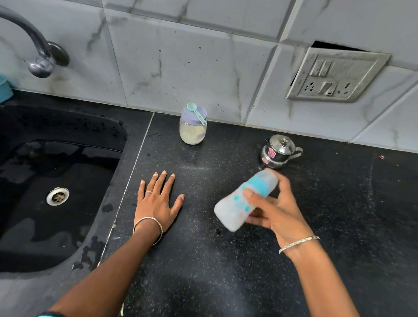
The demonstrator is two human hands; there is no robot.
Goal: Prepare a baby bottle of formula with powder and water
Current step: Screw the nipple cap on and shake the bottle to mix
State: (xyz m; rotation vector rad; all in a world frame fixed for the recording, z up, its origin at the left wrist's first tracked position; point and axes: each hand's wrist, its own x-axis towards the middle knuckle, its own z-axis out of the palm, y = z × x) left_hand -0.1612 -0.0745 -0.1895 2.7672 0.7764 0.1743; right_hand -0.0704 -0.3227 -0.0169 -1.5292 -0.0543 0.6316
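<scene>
Black speckled granite countertop [221, 268] against grey marble-look wall tiles [184, 60], with a dark sink [18, 221] set in on the left. The sink is wet, with a metal drain [57, 196] in the bottom and a tap [37, 50] curving over it from the wall. There's a grubby switch and socket plate [333, 75] up on the right.

Containers first. Back by the wall there's a clear jar [192, 133] holding pale cream powder, filled most of the way up. Its lilac lid [189, 116] is on, and a teal scoop [197, 114] lies flat across the top. To the right, well apart from the jar, sits a small steel kettle [277, 149] with a red sticker. Its lid is on too, so no idea what's in it.

The baby bottle [234, 205] is in the right hand [278, 210], just in front of the kettle. It's tilted hard, with the blue cap [262, 183] end pointing up and back toward the kettle and the base down toward the left. The thumb [251, 193] is curled over the front and the fingers wrap around behind. The body looks pale and cloudy, but it's motion-blurred, so I can't tell what's inside.

The left hand [157, 201] lies palm down on the counter between the sink edge and the bottle, fingers straight and spread, holding nothing. There's a bangle on each wrist and a ring on the left hand.
</scene>
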